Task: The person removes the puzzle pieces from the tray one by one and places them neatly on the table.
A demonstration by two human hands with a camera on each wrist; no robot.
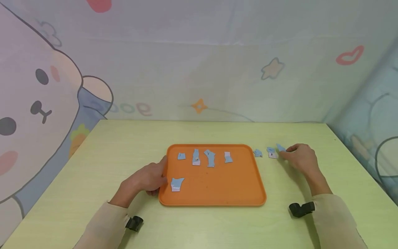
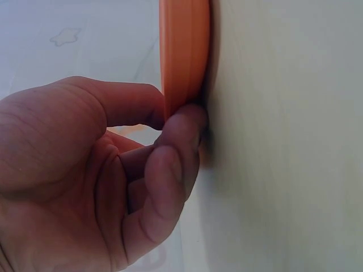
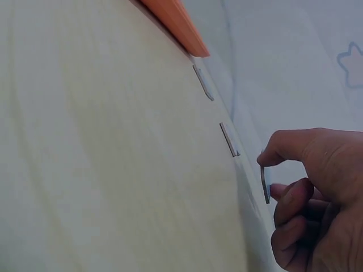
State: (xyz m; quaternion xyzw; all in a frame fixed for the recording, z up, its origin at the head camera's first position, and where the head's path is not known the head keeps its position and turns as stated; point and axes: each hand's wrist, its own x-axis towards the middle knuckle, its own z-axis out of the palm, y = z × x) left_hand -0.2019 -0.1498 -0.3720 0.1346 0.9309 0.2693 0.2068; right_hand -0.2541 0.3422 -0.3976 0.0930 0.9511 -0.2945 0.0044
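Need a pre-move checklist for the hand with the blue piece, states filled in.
1. Right hand pinching the blue piece: ok.
2. Left hand gripping the left rim of the orange tray: ok.
3. Bare space in the tray's near right part: ok.
4. All pieces in the tray: not ok; two loose pieces lie on the table to its right.
5. Marking on the held piece: cannot tell.

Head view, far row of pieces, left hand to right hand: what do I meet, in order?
Left hand → small blue piece → tall piece → wide-topped piece → white-topped piece → first table piece → second table piece → pinched piece → right hand.
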